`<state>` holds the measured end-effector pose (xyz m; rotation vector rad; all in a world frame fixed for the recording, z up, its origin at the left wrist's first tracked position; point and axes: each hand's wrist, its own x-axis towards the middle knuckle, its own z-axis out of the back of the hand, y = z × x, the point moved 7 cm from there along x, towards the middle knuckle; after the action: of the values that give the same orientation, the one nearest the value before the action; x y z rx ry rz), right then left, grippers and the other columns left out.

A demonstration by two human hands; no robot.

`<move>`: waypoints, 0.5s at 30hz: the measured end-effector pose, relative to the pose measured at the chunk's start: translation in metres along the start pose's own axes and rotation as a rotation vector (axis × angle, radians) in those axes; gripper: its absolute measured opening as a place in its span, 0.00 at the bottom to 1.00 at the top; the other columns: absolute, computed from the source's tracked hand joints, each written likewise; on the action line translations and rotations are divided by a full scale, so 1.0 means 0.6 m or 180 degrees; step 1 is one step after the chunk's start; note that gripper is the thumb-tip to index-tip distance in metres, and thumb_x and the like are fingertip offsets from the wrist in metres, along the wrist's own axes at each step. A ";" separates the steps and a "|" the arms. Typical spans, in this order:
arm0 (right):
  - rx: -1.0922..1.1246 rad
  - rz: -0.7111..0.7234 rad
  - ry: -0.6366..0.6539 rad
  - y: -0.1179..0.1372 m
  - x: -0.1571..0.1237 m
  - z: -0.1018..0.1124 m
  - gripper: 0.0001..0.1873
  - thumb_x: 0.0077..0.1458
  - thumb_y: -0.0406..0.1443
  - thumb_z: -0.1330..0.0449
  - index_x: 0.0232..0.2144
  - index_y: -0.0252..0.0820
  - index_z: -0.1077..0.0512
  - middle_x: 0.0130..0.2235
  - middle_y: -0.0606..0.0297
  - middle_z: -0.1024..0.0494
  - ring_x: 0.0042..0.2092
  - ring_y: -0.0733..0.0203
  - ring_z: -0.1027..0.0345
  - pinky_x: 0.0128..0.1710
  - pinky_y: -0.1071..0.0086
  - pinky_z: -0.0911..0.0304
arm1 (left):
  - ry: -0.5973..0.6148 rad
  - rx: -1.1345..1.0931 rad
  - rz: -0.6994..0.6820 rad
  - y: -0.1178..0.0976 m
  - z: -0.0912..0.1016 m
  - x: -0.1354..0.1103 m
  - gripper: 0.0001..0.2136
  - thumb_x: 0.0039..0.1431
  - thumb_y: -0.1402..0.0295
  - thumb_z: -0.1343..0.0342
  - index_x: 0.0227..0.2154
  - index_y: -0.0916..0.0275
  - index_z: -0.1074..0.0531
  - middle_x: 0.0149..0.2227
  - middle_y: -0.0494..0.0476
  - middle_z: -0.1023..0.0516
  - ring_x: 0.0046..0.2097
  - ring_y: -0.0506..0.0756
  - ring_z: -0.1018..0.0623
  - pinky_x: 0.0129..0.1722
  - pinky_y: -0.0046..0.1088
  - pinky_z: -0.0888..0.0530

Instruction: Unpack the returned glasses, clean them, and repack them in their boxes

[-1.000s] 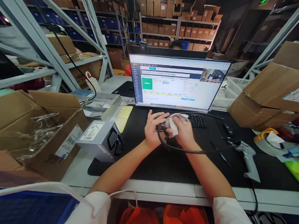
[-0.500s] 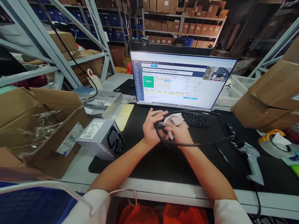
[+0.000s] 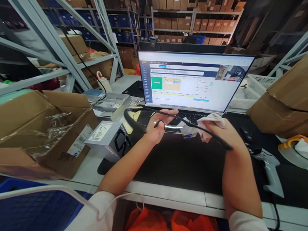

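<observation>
A thin black curved frame, like eyewear or a headband, spans the space between my hands above the desk mat. It has a glossy clear edge near its middle. My left hand is closed on it, thumb at the front and fingers behind. My right hand grips a pale wiping cloth, with the black end of the frame passing in front of that hand. Whether the right fingers also touch the frame I cannot tell.
A grey box and an opened carton stand to the left. Behind my hands are a keyboard and a monitor. At right lie a barcode scanner, a tape roll and cartons.
My right hand has moved right with the cloth, away from my left hand. The frame has turned and now arches leftward over my left hand. The view has shifted slightly.
</observation>
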<state>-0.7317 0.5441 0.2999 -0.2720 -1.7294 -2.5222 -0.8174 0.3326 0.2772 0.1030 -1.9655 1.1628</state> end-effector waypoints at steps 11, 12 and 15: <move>0.0112 -0.0042 0.0924 -0.016 -0.030 -0.002 0.22 0.55 0.54 0.35 0.34 0.41 0.20 0.32 0.58 0.18 0.30 0.56 0.25 0.31 0.65 0.28 | 0.0926 -0.1171 0.0916 -0.002 -0.061 -0.022 0.23 0.50 0.44 0.33 0.45 0.49 0.19 0.61 0.58 0.25 0.70 0.66 0.37 0.68 0.54 0.40; 0.0108 -0.0075 0.1114 -0.014 -0.035 -0.009 0.22 0.57 0.54 0.36 0.34 0.40 0.20 0.32 0.57 0.18 0.29 0.56 0.25 0.31 0.65 0.27 | 0.0917 -0.1281 0.1062 0.000 -0.066 -0.026 0.23 0.49 0.43 0.33 0.44 0.50 0.19 0.61 0.59 0.25 0.70 0.67 0.38 0.69 0.54 0.42; 0.0143 0.0053 0.0893 -0.011 -0.034 0.000 0.23 0.56 0.55 0.36 0.35 0.41 0.20 0.34 0.57 0.18 0.32 0.54 0.23 0.33 0.64 0.26 | 0.0838 -0.1513 0.1347 0.006 -0.076 -0.032 0.25 0.46 0.43 0.31 0.42 0.52 0.18 0.59 0.61 0.23 0.70 0.69 0.37 0.68 0.54 0.41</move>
<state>-0.7127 0.5458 0.2899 0.0678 -1.6624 -2.3695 -0.7783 0.3631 0.2719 -0.7068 -2.0169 0.8699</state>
